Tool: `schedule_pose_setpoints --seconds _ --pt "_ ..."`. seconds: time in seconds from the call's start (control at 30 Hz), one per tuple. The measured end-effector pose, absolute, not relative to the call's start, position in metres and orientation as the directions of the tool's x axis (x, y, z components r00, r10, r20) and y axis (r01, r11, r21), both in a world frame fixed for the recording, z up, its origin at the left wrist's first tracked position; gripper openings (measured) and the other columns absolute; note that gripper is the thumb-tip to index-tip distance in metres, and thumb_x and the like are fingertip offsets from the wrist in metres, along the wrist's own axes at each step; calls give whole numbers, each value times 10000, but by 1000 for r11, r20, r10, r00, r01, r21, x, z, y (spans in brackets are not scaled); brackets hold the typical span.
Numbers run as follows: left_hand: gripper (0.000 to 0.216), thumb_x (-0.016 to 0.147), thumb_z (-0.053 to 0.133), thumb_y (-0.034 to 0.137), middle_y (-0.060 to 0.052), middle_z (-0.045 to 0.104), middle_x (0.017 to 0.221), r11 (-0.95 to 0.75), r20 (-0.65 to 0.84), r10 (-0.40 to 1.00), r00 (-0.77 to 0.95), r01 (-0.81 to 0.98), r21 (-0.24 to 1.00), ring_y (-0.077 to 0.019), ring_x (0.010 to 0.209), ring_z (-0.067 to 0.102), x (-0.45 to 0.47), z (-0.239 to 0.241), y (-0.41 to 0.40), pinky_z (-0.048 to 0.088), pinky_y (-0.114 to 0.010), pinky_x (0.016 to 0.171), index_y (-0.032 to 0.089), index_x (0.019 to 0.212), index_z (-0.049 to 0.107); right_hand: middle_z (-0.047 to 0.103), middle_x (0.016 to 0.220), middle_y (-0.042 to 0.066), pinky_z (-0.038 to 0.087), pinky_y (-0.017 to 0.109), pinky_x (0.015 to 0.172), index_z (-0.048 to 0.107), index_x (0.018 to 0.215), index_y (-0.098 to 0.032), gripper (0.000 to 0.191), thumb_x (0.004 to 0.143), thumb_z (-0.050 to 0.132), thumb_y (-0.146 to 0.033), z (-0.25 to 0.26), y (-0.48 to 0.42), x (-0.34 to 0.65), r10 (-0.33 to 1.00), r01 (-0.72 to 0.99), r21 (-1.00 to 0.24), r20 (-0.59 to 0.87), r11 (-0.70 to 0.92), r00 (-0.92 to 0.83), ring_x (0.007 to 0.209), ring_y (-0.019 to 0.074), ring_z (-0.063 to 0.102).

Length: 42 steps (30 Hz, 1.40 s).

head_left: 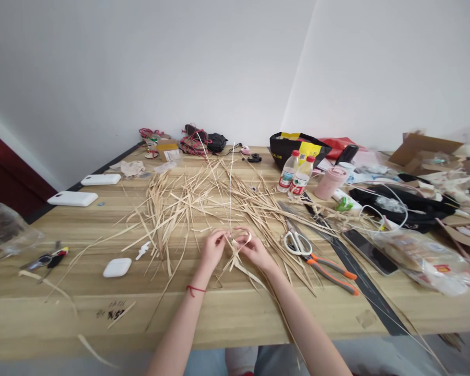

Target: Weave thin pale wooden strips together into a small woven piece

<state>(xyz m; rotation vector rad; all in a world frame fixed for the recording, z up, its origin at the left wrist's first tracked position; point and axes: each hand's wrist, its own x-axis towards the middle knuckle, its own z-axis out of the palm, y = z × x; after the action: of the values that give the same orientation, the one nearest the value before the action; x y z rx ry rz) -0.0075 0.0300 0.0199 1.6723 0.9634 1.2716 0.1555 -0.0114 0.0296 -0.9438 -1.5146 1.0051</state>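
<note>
Near the middle of the table, my left hand pinches the edge of a small piece of woven straw strips. From the other side my right hand grips the same piece, fingers closed, with one strip curling into a loop beside them. Two thin white wires rise from the piece, leaning up and away. Loose strip ends hang below it toward the table edge. My fingertips partly hide the weave. Behind both hands lies a wide spread of loose straw strips.
Scissors and orange-handled pliers lie right of my hands, near a phone. Two bottles, a pink cup and a black bag stand behind. A white earbud case is at left.
</note>
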Motion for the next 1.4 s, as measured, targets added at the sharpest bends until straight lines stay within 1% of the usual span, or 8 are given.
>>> schedule_pose_setpoints --seconds 0.17,0.3,0.5,0.63,0.83,1.0,1.27,1.4 --pt "324 827 513 155 -91 636 1085 -562 498 827 260 352 749 -224 1010 589 -7 22 21 462 -387 902 231 1114 642 613 1046 80 402 393 949 695 888 -214 254 782 635 -438 26 -9 157 942 50 -947 308 317 -135 1017 231 548" --pt "375 825 527 163 -92 658 1097 -604 527 797 296 392 694 -254 1032 598 -10 23 16 444 -421 939 253 1179 611 613 1021 74 414 363 922 687 895 -209 233 786 635 -408 22 -6 159 936 72 -937 335 343 -106 988 221 556" --pt "291 838 502 183 -90 701 1026 -486 467 874 135 290 825 -244 962 642 -11 19 19 481 -413 894 241 1073 663 610 1007 74 429 342 879 687 878 -201 257 787 628 -434 23 -7 160 939 91 -938 322 334 -124 963 217 561" --pt "260 814 559 278 -115 709 944 -259 259 964 60 -4 966 -239 886 672 -9 18 27 545 -377 766 165 1031 646 607 1001 73 432 346 878 688 877 -201 255 782 633 -430 23 -7 162 941 88 -942 310 323 -137 967 220 557" --pt "310 731 658 284 -101 624 1108 -127 148 986 81 -219 967 -152 726 671 -4 26 25 561 -282 625 178 999 543 596 1002 74 447 349 864 677 876 -202 229 775 635 -404 17 -3 164 939 84 -937 342 339 29 957 220 565" --pt "356 671 730 325 -55 619 1022 -87 130 978 165 -245 966 -156 755 652 4 33 18 551 -256 571 184 913 511 579 1006 77 468 352 837 657 909 -200 252 773 636 -412 15 0 165 934 59 -938 345 341 90 942 222 566" --pt "244 646 754 315 -49 677 741 -127 152 969 193 -133 983 -168 663 646 6 36 14 545 -295 648 147 778 637 583 973 79 464 353 837 675 856 -203 223 788 629 -410 17 -1 165 928 58 -935 355 351 114 914 216 575" --pt "226 673 722 343 -34 662 671 -115 134 977 164 -117 986 -155 619 625 5 37 14 523 -278 621 148 757 646 552 1126 103 457 362 875 705 823 -203 232 764 657 -422 16 1 166 905 72 -927 374 367 203 1044 246 546"
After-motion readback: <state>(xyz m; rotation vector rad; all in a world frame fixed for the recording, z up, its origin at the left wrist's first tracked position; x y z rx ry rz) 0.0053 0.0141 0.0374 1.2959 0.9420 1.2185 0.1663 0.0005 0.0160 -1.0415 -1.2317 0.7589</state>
